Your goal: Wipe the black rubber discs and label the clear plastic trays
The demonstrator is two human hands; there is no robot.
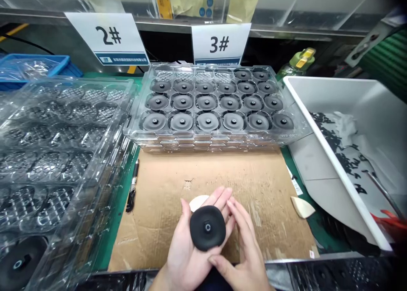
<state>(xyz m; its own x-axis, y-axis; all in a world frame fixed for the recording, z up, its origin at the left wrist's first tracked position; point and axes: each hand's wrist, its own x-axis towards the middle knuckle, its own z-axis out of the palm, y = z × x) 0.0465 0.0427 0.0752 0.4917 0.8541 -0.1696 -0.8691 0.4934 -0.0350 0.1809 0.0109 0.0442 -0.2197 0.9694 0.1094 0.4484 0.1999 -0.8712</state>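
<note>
On the upturned palm of my left hand (187, 250) rests a black rounded-square disc (208, 239) with a small ringed stub at its centre. The left fingers stretch out flat beneath it. Close on the right, my right hand (244, 244) has its fingertips against the left fingers and its thumb by the left palm, below the disc's edge. Nothing shows between the right thumb and fingers, which are apart. A pale rounded piece (197, 203) on the cardboard (165, 172) is partly covered by the left hand.
A stack of clear trays (210, 135) holding many similar discs stands at the back. Clear trays (73, 164) fill the left side. To the right are a white bin (337, 172) with small black parts, and a cream wedge (302, 207). A black pen (135, 174) lies at left.
</note>
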